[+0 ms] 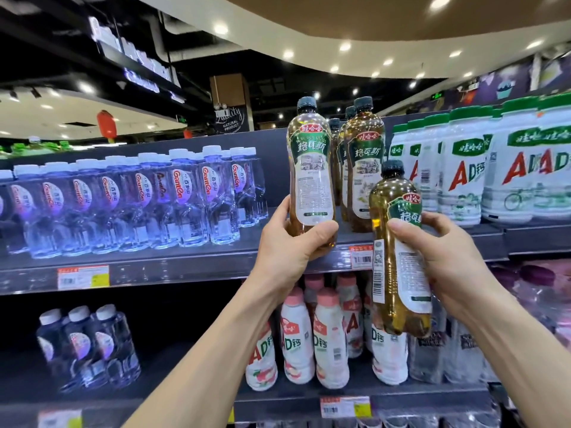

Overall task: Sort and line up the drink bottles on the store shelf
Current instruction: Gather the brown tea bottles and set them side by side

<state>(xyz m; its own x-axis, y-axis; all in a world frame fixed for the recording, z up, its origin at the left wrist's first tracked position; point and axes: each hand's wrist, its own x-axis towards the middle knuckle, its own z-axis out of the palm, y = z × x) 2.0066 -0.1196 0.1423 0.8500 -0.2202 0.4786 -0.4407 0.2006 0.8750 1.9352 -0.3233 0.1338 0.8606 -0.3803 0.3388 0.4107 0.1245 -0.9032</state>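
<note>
My left hand (287, 242) grips the lower part of an amber drink bottle (310, 168) with a green label and dark cap, held upright at the front edge of the upper shelf (185, 267). My right hand (448, 251) grips a second bottle of the same kind (398, 254) round its middle, lower and in front of the shelf edge, tilted slightly. More bottles of that drink (364, 168) stand on the shelf just behind and between the two held ones.
Clear Ganten water bottles (139, 199) fill the upper shelf to the left. White AD milk bottles with green caps (482, 168) stand to the right. The lower shelf holds a few water bottles (89, 344) and pink-capped AD bottles (312, 332).
</note>
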